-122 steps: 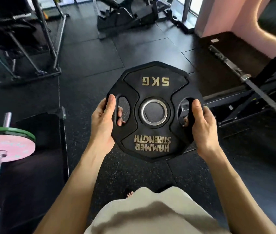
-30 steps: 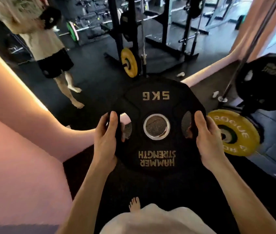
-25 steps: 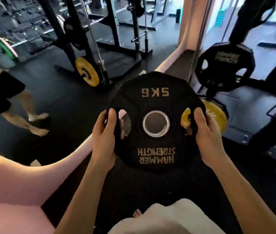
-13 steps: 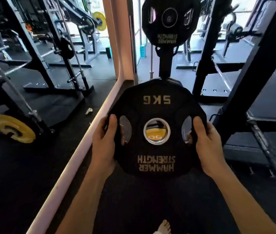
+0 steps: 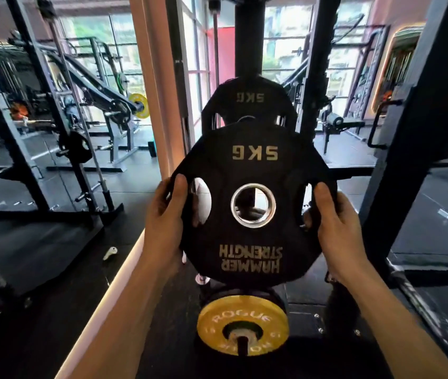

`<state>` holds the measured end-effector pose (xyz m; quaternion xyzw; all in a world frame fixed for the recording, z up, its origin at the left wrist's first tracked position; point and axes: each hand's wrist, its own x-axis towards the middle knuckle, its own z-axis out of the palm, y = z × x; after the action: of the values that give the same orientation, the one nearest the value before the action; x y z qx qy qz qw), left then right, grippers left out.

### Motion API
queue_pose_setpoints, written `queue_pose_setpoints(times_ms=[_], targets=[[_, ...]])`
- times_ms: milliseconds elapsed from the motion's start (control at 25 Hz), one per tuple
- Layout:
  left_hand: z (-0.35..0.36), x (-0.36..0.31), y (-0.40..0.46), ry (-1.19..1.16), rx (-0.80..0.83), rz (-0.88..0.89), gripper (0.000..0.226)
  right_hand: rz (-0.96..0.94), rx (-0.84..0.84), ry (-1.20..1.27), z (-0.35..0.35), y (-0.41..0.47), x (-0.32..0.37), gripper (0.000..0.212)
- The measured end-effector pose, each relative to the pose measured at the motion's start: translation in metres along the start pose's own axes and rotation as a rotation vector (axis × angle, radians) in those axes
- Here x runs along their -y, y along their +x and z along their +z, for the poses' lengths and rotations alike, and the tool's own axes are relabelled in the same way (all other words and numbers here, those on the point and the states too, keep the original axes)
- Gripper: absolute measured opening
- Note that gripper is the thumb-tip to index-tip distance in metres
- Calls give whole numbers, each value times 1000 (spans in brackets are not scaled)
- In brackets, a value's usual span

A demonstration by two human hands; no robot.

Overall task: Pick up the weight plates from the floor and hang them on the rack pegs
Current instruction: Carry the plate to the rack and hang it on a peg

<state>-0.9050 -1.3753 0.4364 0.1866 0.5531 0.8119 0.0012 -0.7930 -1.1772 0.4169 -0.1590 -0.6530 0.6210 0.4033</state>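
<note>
While the black 5 kg plate (image 5: 253, 209) is off the floor and carried upright, it is not yet on a peg. Left hand (image 5: 164, 214) grips its left edge, thumb on the face, fingers (image 5: 196, 217) curled through the left cut-out. Right hand (image 5: 332, 217) mirrors this on the right edge, fingers clamped through the right cut-out. Lettering reads upside down.

Progress, as a judgement: pick-up done, carry nearly done, hanging left. Directly behind the held plate and a little higher, a second black plate (image 5: 247, 102) already hangs on the rack post (image 5: 248, 36). Below the held plate, a yellow plate (image 5: 242, 324) sits on a low peg (image 5: 243, 348) of the same post. Which peg this plate is meant for I cannot tell; no free peg shows clearly, and the plate hides the middle of the post. The centre hole (image 5: 253, 205) would need lining up with a peg end. No other plates are visible on the floor, so what remains beyond this one cannot be judged.

Surface and room: dark rubber floor (image 5: 53, 242), looks grippy and flat. A pink lit kerb (image 5: 124, 269) runs left of the held plate; a small white object (image 5: 110, 253) lies just beyond it. Left of the plate, black racks and a barbell (image 5: 86, 132); behind it, bright windows (image 5: 285, 28). Right of the plate, a dark upright (image 5: 408, 132) stands close.
</note>
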Motion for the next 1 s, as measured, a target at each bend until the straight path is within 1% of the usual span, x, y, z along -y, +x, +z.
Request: queue_pose_setpoints(times_ms=[240,360,520,640,720,800,920,1000], targets=[[26,-11,100,-43,132,112,21,-97,-44,8,29,84,23,37],[37,-12,137,-37,132,166,23,-121,-34,-30,41,118,28,44],[42,1,180,-17,159,156,27,-123,-43,-78,53,160,20,51],[46,19,199,-34,156,113,22,-101,-74,-95,60,180,8,59],[50,31,203,-48,149,64,20,-95,-91,-112,59,186,0,56],[54,41,208,-111,155,20,18,-87,-88,-120,57,194,-5,48],[58,45,219,-167,196,45,18,-96,-51,-155,53,204,-10,48],[60,49,224,-152,180,58,16,-128,-44,-185,55,209,-13,42]])
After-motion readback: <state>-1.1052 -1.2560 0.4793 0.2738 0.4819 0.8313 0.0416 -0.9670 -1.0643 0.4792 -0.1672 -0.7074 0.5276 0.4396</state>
